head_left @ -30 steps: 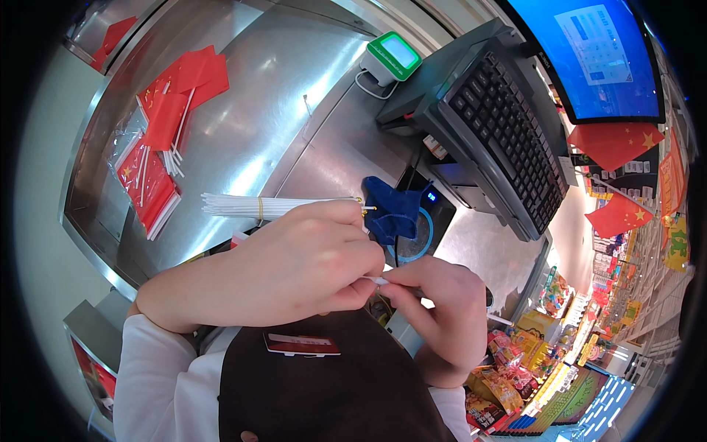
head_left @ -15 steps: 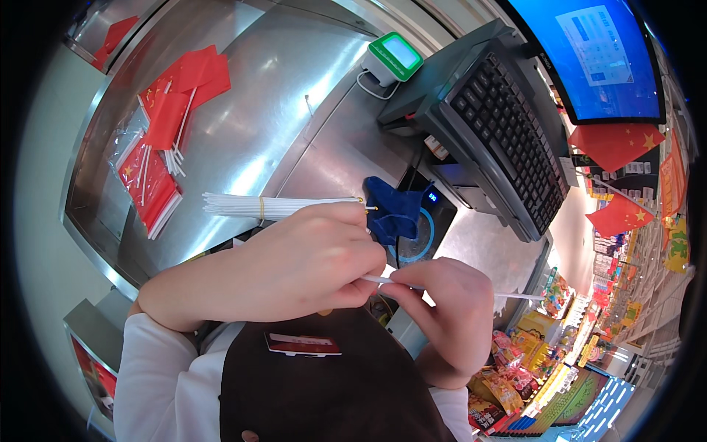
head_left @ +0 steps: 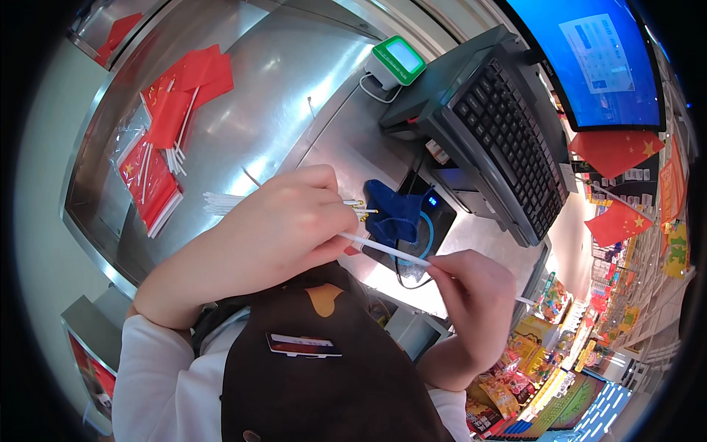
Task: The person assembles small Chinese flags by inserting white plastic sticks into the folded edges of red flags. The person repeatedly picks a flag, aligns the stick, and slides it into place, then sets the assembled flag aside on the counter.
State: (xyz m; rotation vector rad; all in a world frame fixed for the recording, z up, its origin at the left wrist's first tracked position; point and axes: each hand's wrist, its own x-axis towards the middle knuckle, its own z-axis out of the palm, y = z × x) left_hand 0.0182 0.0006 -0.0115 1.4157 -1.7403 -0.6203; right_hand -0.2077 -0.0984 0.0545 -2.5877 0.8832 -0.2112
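A thin white stick (head_left: pixel 386 249) runs slantwise between my two hands. My left hand (head_left: pixel 294 221) is closed around its left end, and a small bit of red shows under those fingers. My right hand (head_left: pixel 475 295) pinches the stick farther along, and the far end pokes out past its knuckles. Behind my left hand lies a bundle of white sticks (head_left: pixel 221 203) with gold-coloured tips, partly hidden by the hand. Small red flags with yellow stars (head_left: pixel 168 118) lie in a pile on the metal counter at the left, some in clear plastic.
A crumpled dark blue cloth (head_left: pixel 394 210) sits on a black device with a blue ring. Beyond it are a green-and-white payment display (head_left: pixel 398 59), a black keyboard (head_left: pixel 508 140) and a monitor (head_left: pixel 596 59). Packaged snacks (head_left: pixel 515 368) fill shelves at the right.
My hands have moved apart along the stick: the left up and leftward, the right outward to the right. More of the stick shows between them.
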